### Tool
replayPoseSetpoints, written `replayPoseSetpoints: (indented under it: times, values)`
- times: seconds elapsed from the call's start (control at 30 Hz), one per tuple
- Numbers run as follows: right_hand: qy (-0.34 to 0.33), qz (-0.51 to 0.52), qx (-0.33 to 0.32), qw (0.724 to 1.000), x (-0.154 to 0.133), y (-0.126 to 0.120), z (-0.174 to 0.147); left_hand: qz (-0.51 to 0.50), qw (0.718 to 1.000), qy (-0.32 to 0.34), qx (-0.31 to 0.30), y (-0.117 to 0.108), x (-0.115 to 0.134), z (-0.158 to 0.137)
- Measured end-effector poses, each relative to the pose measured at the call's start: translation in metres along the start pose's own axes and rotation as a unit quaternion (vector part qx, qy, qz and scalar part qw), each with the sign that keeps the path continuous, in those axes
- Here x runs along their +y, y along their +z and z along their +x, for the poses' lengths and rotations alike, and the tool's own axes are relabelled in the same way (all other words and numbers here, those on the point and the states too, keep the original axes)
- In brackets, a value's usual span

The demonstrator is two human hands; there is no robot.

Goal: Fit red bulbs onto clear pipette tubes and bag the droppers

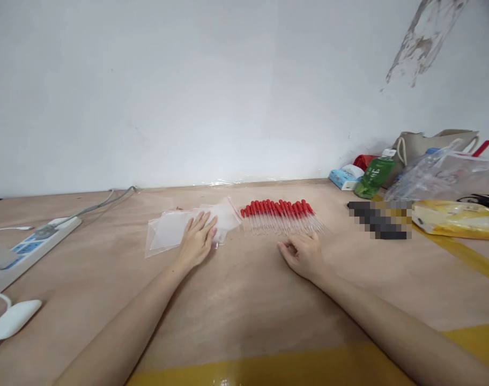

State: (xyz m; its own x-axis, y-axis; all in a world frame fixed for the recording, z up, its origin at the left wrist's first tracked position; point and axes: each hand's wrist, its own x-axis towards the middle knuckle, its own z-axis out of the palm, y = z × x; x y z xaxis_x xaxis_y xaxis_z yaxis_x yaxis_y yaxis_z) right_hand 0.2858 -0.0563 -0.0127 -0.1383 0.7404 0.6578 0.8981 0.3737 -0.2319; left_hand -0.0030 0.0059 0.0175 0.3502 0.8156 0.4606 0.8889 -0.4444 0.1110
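My left hand (198,238) lies flat with its fingers stretched out on a spread of clear zip bags (164,231). A red strip shows along the edge of the bags on the right. Just right of them is a row of droppers (279,212), with red bulbs toward the wall and thin clear tubes toward me. My right hand (303,254) rests on the table at the near side of the tubes. Its fingers are loosely curled in, and nothing shows in them. Whether it touches a tube tip, I cannot tell.
A power strip (47,238) with cables lies at the left, near a white plug-like piece (17,320). At the right stand a green bottle (376,177), a tissue pack (343,179), plastic bags (433,174) and a yellow-white packet (457,219). A blurred dark object (377,221) lies nearby.
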Motion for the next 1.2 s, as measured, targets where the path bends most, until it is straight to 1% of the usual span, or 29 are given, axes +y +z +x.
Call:
replayPoseSetpoints:
  times: [0.07, 0.13, 0.2, 0.3, 0.4, 0.53, 0.63, 0.7, 0.83, 0.93, 1.0, 1.1, 1.2]
  values:
    - [0.011, 0.034, -0.015, 0.999, 0.004, -0.007, -0.004, -0.04, 0.992, 0.1, -0.072, -0.013, 0.012, -0.005]
    - [0.018, 0.091, -0.039, 0.995, 0.005, -0.009, -0.003, -0.068, 0.975, 0.155, -0.141, -0.023, 0.025, -0.015]
    - [0.007, 0.146, -0.068, 0.987, 0.003, -0.01, -0.001, -0.077, 0.959, 0.19, -0.198, -0.027, 0.037, -0.03]
    - [-0.042, 0.191, -0.121, 0.973, -0.003, -0.01, 0.001, -0.08, 0.949, 0.197, -0.231, -0.022, 0.047, -0.05]
    - [-0.068, 0.202, -0.149, 0.965, -0.005, -0.011, 0.0, -0.079, 0.954, 0.185, -0.223, -0.015, 0.048, -0.059]
    - [-0.07, 0.209, -0.153, 0.963, -0.004, -0.011, -0.001, -0.08, 0.956, 0.181, -0.216, -0.014, 0.047, -0.058]
    - [-0.091, 0.232, -0.149, 0.957, -0.004, -0.011, -0.001, -0.073, 0.956, 0.177, -0.221, -0.015, 0.048, -0.057]
    - [-0.115, 0.26, -0.156, 0.946, -0.006, -0.01, -0.001, -0.072, 0.956, 0.174, -0.224, -0.016, 0.048, -0.057]
    - [-0.183, 0.299, -0.199, 0.915, -0.008, -0.006, 0.001, -0.084, 0.959, 0.169, -0.21, -0.013, 0.048, -0.058]
    - [-0.22, 0.268, -0.243, 0.906, -0.009, -0.007, 0.004, -0.096, 0.962, 0.16, -0.198, -0.013, 0.047, -0.057]
    - [-0.234, 0.237, -0.271, 0.903, -0.009, -0.009, 0.007, -0.105, 0.962, 0.159, -0.195, -0.015, 0.046, -0.056]
    - [-0.225, 0.234, -0.297, 0.898, -0.009, -0.016, 0.009, -0.118, 0.96, 0.16, -0.199, -0.018, 0.04, -0.055]
    - [-0.181, 0.298, -0.308, 0.885, -0.006, -0.02, 0.009, -0.124, 0.959, 0.155, -0.202, -0.02, 0.035, -0.054]
